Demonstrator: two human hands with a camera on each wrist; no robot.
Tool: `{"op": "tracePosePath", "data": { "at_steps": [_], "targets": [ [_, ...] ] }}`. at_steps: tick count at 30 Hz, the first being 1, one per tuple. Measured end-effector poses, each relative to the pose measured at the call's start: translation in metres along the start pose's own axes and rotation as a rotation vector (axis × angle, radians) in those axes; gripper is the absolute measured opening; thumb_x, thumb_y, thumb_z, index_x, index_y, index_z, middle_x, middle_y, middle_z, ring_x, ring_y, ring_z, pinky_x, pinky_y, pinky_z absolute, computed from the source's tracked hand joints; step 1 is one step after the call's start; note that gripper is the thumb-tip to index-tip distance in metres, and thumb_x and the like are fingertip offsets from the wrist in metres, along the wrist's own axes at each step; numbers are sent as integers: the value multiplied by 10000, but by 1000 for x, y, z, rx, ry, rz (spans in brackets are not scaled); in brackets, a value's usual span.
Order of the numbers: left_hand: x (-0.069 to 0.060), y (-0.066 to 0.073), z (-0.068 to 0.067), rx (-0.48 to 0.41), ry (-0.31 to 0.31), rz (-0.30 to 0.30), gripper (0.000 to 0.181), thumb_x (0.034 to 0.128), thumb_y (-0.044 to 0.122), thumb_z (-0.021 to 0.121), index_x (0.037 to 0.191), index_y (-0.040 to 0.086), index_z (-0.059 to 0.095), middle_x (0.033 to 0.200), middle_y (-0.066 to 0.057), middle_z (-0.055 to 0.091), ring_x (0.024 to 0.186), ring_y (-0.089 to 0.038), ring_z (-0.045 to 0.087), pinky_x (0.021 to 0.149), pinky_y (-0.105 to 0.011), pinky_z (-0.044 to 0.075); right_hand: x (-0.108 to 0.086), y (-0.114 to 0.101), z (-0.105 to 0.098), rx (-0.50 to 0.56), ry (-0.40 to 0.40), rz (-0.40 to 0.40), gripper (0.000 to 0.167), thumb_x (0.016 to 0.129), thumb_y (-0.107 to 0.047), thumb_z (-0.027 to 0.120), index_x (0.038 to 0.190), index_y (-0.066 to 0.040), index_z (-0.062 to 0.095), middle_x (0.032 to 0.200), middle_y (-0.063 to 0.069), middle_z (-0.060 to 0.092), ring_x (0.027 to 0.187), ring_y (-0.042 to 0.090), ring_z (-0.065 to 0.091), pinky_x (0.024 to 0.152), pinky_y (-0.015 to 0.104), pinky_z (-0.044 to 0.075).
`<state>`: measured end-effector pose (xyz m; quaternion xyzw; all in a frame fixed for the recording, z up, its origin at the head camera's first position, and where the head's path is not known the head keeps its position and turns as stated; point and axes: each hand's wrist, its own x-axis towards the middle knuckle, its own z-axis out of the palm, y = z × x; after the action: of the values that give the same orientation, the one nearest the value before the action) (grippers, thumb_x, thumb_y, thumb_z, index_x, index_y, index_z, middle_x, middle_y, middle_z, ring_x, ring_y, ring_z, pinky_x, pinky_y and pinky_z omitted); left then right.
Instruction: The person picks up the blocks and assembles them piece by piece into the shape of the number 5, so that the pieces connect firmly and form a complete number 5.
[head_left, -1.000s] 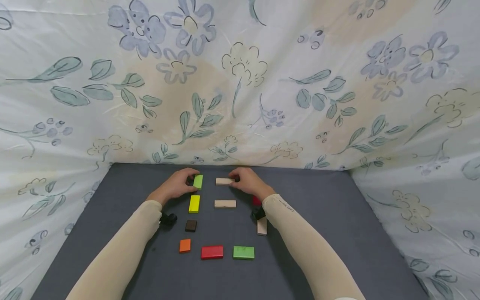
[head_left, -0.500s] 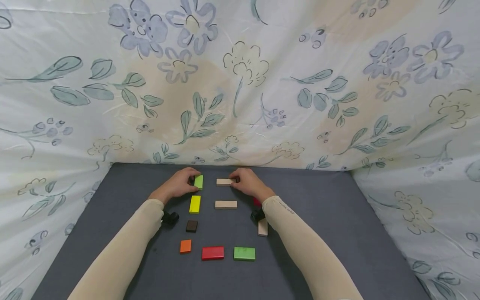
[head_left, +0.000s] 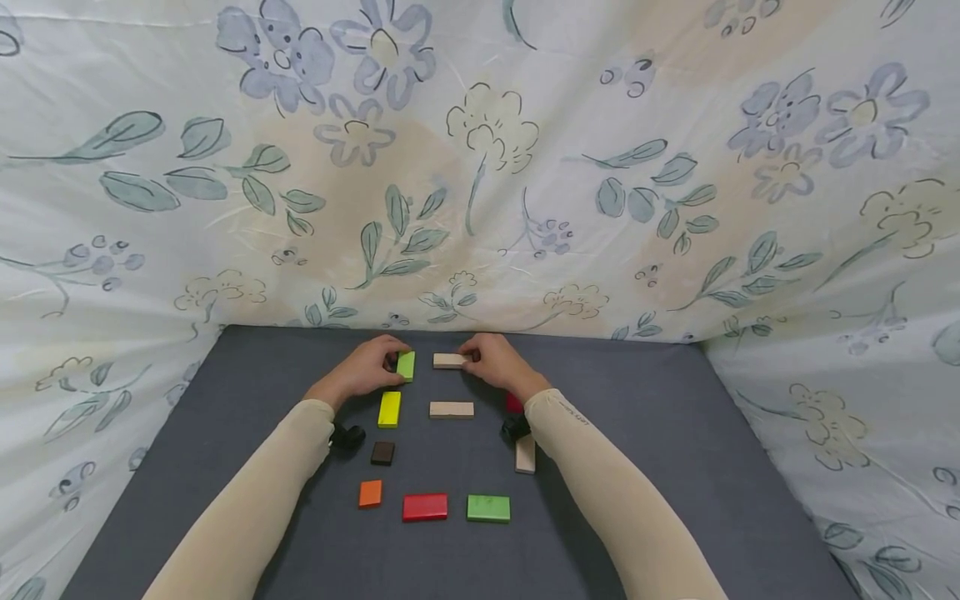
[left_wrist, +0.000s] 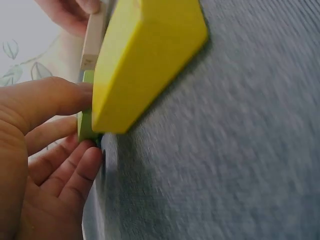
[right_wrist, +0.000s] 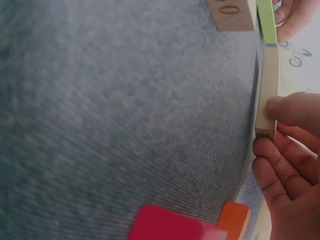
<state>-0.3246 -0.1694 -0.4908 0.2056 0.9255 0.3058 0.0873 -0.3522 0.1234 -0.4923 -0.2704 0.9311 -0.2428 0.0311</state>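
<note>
At the far side of the table, my left hand (head_left: 367, 367) pinches a light green block (head_left: 407, 367) between thumb and fingers. Opposite it, my right hand (head_left: 497, 364) holds the right end of a plain wooden block (head_left: 448, 361), thumb on the near side. A short gap parts the two blocks in the head view. A yellow block (head_left: 389, 409) lies just nearer than the green one and looms large in the left wrist view. Another wooden block (head_left: 452, 410) lies nearer than the held wooden one; its end carries a printed mark in the right wrist view.
A dark brown block (head_left: 382, 453), an orange block (head_left: 371, 493), a red block (head_left: 424, 507) and a green block (head_left: 488, 508) lie nearer. Under my right forearm sit a wooden block (head_left: 526, 455) and a partly hidden red block (head_left: 513, 403). Floral cloth (head_left: 480, 208) rises behind the table.
My left hand has slid the light green block a little to the right, towards the wooden block. The right hand and its wooden block have shifted very slightly away; the other blocks stay put.
</note>
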Motion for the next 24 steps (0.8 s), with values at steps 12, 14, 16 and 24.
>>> {"op": "tracePosePath", "data": {
  "at_steps": [12, 14, 16, 24],
  "targets": [
    [13, 9, 8, 8, -24, 34, 572, 946, 142, 844, 1463, -4, 648, 1339, -172, 619, 1057, -284, 629, 946, -457, 562, 4, 3, 3, 11, -5, 12, 246, 993, -122, 800, 1230, -58, 816, 1020, 21, 731, 886, 161, 614, 818, 336, 548],
    [15, 9, 10, 21, -31, 37, 570, 944, 143, 845, 1457, -9, 649, 1342, -175, 619, 1061, -286, 630, 947, -452, 564, 5, 2, 3, 6, -1, 15, 245, 994, -124, 800, 1230, -57, 816, 1024, 24, 737, 886, 161, 618, 820, 339, 550],
    [16, 11, 11, 23, -31, 38, 569, 941, 138, 847, 1452, -14, 650, 1350, -181, 616, 1067, -294, 629, 951, -453, 564, 6, 2, 3, -7, 1, 16, 246, 995, -128, 799, 1230, -59, 817, 1023, 23, 741, 884, 160, 620, 821, 338, 551],
    [18, 19, 13, 9, -19, 33, 560, 942, 126, 847, 1446, -21, 652, 1349, -183, 613, 1064, -294, 619, 961, -446, 561, 10, 3, 4, -17, -7, 22, 237, 999, -139, 796, 1222, -62, 819, 989, 12, 725, 877, 166, 607, 808, 335, 540]
  ]
}}
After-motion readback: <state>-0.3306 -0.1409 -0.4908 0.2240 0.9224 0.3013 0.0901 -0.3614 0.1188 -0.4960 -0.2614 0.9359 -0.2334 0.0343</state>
